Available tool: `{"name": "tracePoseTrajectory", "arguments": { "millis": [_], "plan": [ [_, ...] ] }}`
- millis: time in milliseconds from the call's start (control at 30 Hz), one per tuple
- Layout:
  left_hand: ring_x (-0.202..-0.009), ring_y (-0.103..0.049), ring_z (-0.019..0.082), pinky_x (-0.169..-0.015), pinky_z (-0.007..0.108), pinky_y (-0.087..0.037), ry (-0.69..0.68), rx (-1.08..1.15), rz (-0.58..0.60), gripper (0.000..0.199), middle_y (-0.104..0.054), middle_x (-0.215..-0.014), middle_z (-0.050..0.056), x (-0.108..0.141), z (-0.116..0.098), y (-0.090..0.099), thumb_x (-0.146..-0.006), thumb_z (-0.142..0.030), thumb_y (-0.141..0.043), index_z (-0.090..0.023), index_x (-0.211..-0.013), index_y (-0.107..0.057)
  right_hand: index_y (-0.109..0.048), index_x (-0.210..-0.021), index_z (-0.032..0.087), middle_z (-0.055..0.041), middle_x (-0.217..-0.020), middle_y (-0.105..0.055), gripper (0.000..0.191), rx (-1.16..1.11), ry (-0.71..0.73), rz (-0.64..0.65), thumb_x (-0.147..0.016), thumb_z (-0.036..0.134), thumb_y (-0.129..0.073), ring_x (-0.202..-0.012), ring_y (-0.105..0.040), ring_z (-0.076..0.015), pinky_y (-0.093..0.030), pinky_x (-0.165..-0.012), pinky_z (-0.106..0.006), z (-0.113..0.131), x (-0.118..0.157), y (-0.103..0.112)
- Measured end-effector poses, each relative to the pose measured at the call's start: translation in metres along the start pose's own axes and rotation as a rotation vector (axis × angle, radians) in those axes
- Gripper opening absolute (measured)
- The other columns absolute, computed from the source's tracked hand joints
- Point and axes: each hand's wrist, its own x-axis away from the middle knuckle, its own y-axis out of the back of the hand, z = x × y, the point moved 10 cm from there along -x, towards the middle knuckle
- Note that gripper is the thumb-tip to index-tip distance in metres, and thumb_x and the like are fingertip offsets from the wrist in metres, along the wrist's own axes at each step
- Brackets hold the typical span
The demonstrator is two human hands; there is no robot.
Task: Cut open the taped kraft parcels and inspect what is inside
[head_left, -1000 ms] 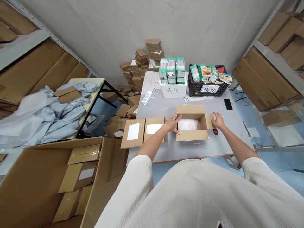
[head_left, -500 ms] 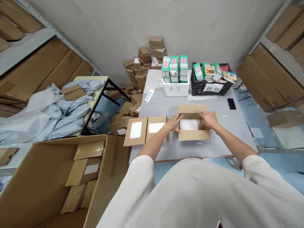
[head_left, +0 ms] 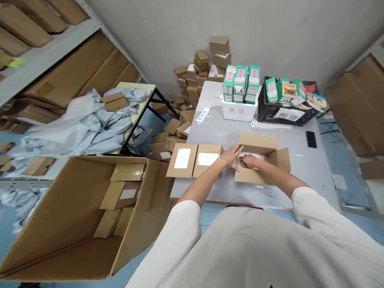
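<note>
An open cardboard box (head_left: 258, 175) rests on the grey table (head_left: 207, 134), its flaps spread and a whitish item partly visible inside. My left hand (head_left: 233, 157) lies on the box's left side with its fingers apart. My right hand (head_left: 249, 161) reaches inside at the left end, fingers bent; whether they grip the whitish item is hidden. Left of the open box are two closed boxes with white labels, one (head_left: 177, 173) at the table's left edge and one (head_left: 199, 171) beside it.
Behind stand a white bin (head_left: 239, 112) of green boxes and a black crate (head_left: 265, 113) with books. A power strip (head_left: 203, 115) and a phone (head_left: 311, 139) lie on the table. A huge open carton (head_left: 75, 200) stands at left.
My right hand has left the box's right flap and moved left into the box. My left hand remains at the left side. The view has shifted, so the scene sits further right.
</note>
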Motion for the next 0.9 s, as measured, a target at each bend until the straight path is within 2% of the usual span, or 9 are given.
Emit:
{"name": "tracePoseTrajectory", "arguments": {
  "millis": [100, 233, 367, 500, 667, 800, 900],
  "plan": [
    [-0.153, -0.049, 0.054, -0.122, 0.063, -0.04, 0.001, 0.006, -0.006, 0.168, 0.024, -0.185, 0.018, 0.001, 0.0, -0.003, -0.06, -0.086, -0.091, -0.037, -0.178, 0.018, -0.079, -0.132, 0.025, -0.0119, -0.14, -0.077, 0.046, 0.026, 0.053, 0.041, -0.088, 0.02, -0.07, -0.132, -0.067, -0.0324, -0.055, -0.108, -0.043, 0.005, -0.018, -0.012],
    [-0.154, -0.048, 0.055, -0.122, 0.064, -0.04, -0.002, 0.026, -0.015, 0.167, 0.022, -0.185, 0.018, 0.003, 0.0, -0.007, -0.062, -0.085, -0.091, -0.036, -0.178, 0.018, -0.079, -0.128, 0.026, -0.0113, -0.132, -0.079, 0.046, 0.072, 0.065, 0.094, -0.083, 0.018, -0.073, -0.132, -0.068, -0.0326, -0.052, -0.111, -0.046, 0.0, -0.029, -0.029],
    [-0.152, -0.05, 0.056, -0.121, 0.064, -0.042, -0.004, 0.032, -0.012, 0.167, 0.024, -0.184, 0.019, 0.003, 0.0, -0.009, -0.062, -0.087, -0.09, -0.034, -0.179, 0.018, -0.078, -0.133, 0.025, -0.015, -0.137, -0.076, 0.051, 0.099, 0.061, 0.085, -0.083, 0.017, -0.072, -0.133, -0.068, -0.0325, -0.052, -0.112, -0.045, -0.009, -0.031, -0.038],
    [-0.152, -0.05, 0.055, -0.121, 0.065, -0.043, -0.007, 0.032, -0.001, 0.168, 0.026, -0.184, 0.017, 0.005, -0.001, -0.008, -0.061, -0.088, -0.09, -0.035, -0.179, 0.018, -0.076, -0.137, 0.026, -0.0151, -0.142, -0.074, 0.052, 0.036, 0.03, 0.026, -0.086, 0.02, -0.072, -0.13, -0.071, -0.0304, -0.055, -0.11, -0.044, -0.01, -0.04, -0.038],
    [-0.158, -0.041, 0.057, -0.123, 0.069, -0.039, -0.011, 0.045, -0.007, 0.17, 0.023, -0.185, 0.018, 0.007, -0.002, -0.007, -0.06, -0.086, -0.091, -0.036, -0.177, 0.022, -0.073, -0.143, 0.026, -0.0158, -0.149, -0.071, 0.057, 0.157, 0.015, 0.111, -0.087, 0.018, -0.071, -0.134, -0.069, -0.036, -0.057, -0.108, -0.05, -0.003, -0.05, -0.045],
    [-0.16, -0.038, 0.057, -0.123, 0.07, -0.038, -0.005, 0.056, -0.006, 0.172, 0.023, -0.185, 0.016, 0.007, -0.002, -0.008, -0.059, -0.085, -0.092, -0.038, -0.176, 0.025, -0.074, -0.142, 0.026, -0.0179, -0.145, -0.074, 0.053, 0.075, -0.023, 0.045, -0.091, 0.018, -0.068, -0.128, -0.073, -0.036, -0.058, -0.106, -0.05, -0.005, -0.045, -0.035],
    [-0.158, -0.041, 0.057, -0.122, 0.069, -0.039, 0.008, 0.055, -0.006, 0.171, 0.022, -0.185, 0.015, 0.006, -0.001, -0.009, -0.059, -0.085, -0.092, -0.037, -0.176, 0.024, -0.074, -0.142, 0.026, -0.0177, -0.157, -0.065, 0.051, 0.077, 0.026, -0.019, -0.092, 0.017, -0.066, -0.146, -0.06, -0.0398, -0.056, -0.109, -0.053, 0.002, -0.038, -0.026]
  ]
}}
